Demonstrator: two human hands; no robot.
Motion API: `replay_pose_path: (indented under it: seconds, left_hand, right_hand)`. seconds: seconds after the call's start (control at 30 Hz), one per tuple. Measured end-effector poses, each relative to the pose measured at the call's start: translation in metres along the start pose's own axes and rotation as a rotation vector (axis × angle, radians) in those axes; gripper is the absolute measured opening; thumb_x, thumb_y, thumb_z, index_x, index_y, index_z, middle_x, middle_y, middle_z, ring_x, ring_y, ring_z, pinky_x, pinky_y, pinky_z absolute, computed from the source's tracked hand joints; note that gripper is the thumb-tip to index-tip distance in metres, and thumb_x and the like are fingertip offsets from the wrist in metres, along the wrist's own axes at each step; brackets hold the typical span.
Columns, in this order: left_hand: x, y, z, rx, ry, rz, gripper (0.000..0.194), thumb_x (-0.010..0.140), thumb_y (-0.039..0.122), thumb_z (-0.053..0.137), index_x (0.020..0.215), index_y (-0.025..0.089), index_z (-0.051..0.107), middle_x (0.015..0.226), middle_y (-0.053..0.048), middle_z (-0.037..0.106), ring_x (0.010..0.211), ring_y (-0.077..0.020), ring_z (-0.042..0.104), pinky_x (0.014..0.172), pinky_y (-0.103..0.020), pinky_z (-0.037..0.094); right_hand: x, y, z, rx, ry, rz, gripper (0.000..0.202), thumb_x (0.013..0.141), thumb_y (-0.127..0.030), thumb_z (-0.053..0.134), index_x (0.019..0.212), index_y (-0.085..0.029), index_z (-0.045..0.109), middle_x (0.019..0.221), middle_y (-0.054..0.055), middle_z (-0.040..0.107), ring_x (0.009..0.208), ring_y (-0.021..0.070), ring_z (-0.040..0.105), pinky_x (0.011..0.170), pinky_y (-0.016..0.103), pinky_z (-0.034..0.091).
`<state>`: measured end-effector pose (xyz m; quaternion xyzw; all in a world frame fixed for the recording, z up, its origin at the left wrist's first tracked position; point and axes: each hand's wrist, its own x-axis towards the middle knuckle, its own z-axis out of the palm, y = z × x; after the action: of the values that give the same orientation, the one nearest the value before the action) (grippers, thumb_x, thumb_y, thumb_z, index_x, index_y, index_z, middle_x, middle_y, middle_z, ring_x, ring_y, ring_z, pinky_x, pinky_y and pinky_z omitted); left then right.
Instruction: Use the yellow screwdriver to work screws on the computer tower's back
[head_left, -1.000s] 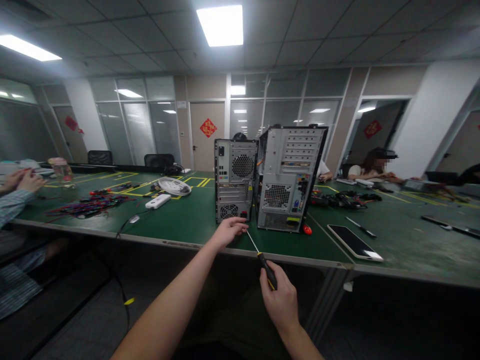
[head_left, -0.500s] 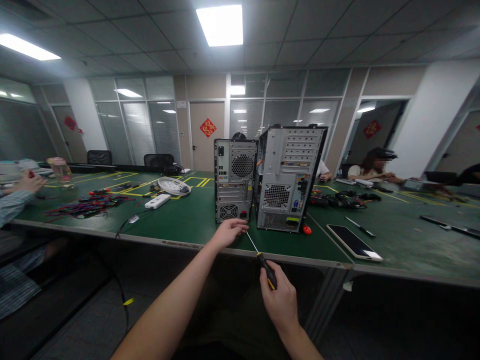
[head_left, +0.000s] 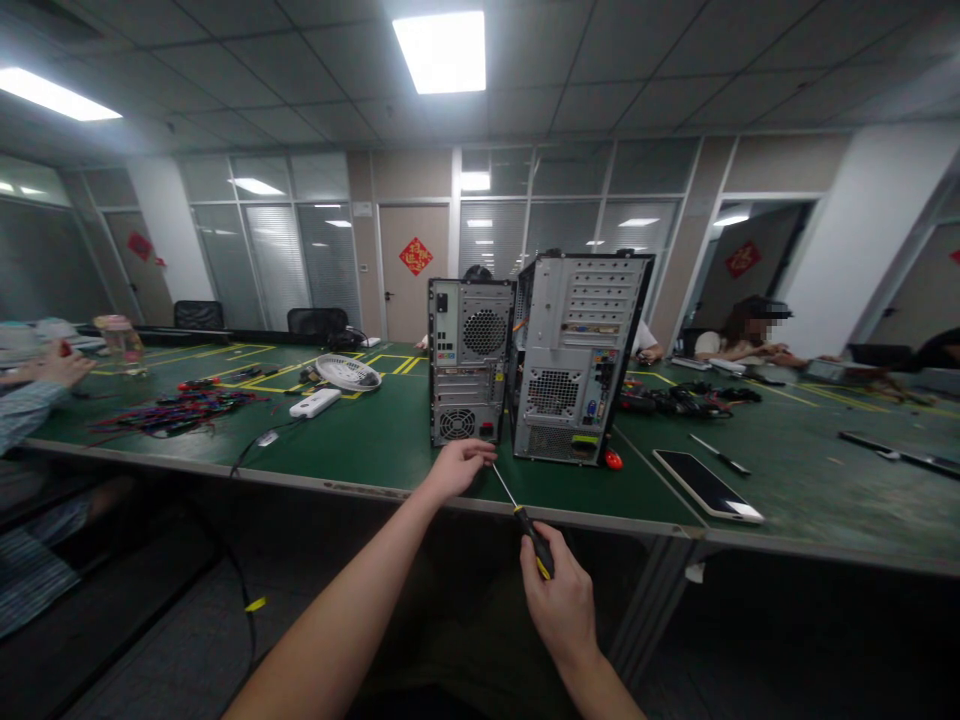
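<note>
My right hand is wrapped round the black-and-yellow handle of a screwdriver. The shaft points up and to the left, with its tip by the fingertips of my left hand. Those fingers are drawn together at the tip, in front of the lower back of the smaller computer tower. Anything small pinched between them is too small to make out. Right beside stands a larger computer tower, upright, its back panel with ports and vents facing me.
A red object lies at the larger tower's base. To the right are a phone, a pen-like tool and black cables. Leftward lie a white power strip, a white round basket and coloured wires. Other people sit around the table.
My hands and the screwdriver have hardly moved. Behind the smaller tower's left edge, a bit of what looks like another person's hand now shows.
</note>
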<state>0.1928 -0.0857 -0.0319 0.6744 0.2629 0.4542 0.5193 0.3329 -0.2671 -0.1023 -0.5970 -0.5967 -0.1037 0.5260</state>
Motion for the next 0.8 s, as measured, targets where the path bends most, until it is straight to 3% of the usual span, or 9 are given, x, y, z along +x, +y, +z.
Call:
replay_pose_path:
  seconds: [0.33,0.8]
  left_hand:
    - [0.000,-0.009,0.000,0.182,-0.008,0.080,0.036,0.076,0.003,0.056,0.104,0.016,0.075,0.100,-0.009,0.078,0.093,-0.0194,0.073,0.093,-0.035,0.055]
    - [-0.010,0.003,0.007,0.327,-0.032,0.141,0.043,0.075,0.002,0.054,0.107,0.019,0.076,0.105,-0.007,0.078,0.099,-0.0204,0.073,0.096,-0.035,0.055]
  right_hand:
    - [0.000,0.000,0.000,-0.024,0.005,0.000,0.029,0.098,-0.036,0.049,0.115,-0.018,0.065,0.104,0.011,0.076,0.091,0.0238,0.075,0.080,0.032,0.059]
    - [0.001,-0.007,-0.003,-0.112,-0.026,0.027,0.031,0.100,-0.039,0.045,0.114,-0.019,0.063,0.100,0.010,0.077,0.085,0.0260,0.076,0.071,0.031,0.056]
